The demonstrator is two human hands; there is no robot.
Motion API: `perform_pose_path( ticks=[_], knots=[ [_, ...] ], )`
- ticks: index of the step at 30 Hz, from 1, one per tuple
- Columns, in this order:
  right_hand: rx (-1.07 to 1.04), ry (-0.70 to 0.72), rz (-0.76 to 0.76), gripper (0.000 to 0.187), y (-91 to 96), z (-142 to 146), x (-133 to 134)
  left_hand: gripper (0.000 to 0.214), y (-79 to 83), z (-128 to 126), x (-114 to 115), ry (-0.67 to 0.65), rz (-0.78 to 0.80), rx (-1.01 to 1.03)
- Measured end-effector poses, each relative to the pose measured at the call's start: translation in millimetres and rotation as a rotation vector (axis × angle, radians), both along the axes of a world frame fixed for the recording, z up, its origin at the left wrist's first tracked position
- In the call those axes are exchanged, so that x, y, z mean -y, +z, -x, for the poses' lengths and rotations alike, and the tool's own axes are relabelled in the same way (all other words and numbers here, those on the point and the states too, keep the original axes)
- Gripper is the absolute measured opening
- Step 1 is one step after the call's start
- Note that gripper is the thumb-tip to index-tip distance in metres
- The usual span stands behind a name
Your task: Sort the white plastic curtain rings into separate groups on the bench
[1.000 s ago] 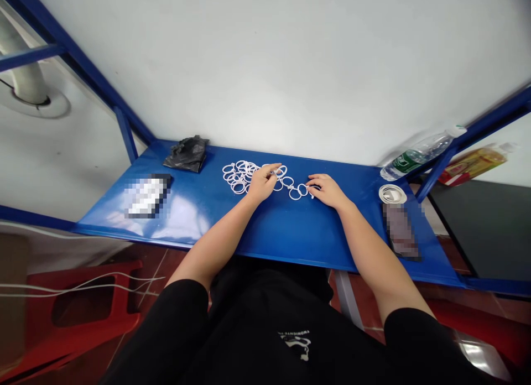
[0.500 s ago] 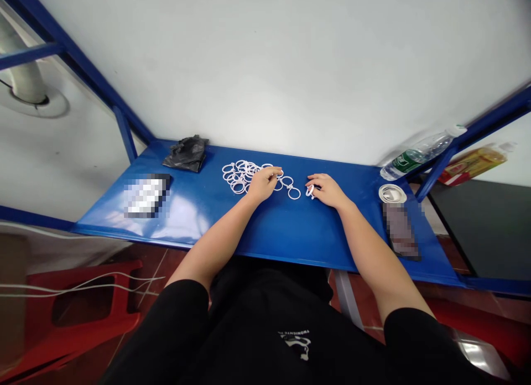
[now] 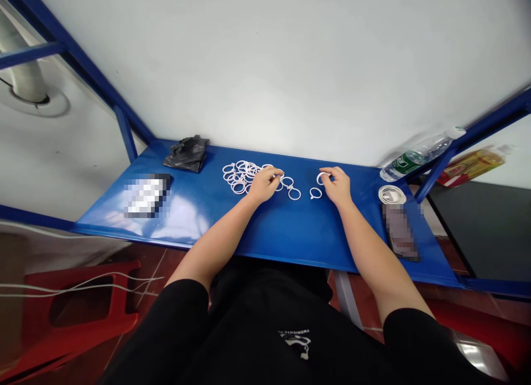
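Head view: right hand (image 3: 339, 187) holds one ring (image 3: 318, 178), one loose ring (image 3: 312, 196) nearby.

Your shirt (image 3: 249, 341), nearside of table (image 3: 307, 230): white lettering (image 3: 293, 332), not surely legible. Bottle (image 3: 436, 144), table's far right corner: green label (image 3: 401, 164), unreadable.

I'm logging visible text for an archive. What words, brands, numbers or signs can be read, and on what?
Nothing can be read with certainty.
Black shirt: white lettering, too small to read surely.
Clear bottle: green label, white marks too small.
Yellow-and-red bottle: label blurred.
White rings: no text visible.
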State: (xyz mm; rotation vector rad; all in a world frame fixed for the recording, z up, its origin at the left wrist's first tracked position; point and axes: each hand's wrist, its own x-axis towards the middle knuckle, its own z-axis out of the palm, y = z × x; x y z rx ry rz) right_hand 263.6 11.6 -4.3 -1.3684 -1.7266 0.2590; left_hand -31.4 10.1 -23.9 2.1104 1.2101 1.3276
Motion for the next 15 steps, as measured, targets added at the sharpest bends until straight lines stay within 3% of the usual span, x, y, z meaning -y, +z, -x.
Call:
perform_pose_path(
  ticks=[5, 15],
  knots=[
    [-0.046, -0.020, 0.135, 0.029, -5.2, -1, -1, 0.020, 0.5, 0, 1, -0.003, 0.005, -0.024],
    [0.016, -0.067, 0.202, 0.036, -12.3, -8, -9, 0.018, 0.7, 0, 2, -0.024, 0.028, -0.029]
  ],
)
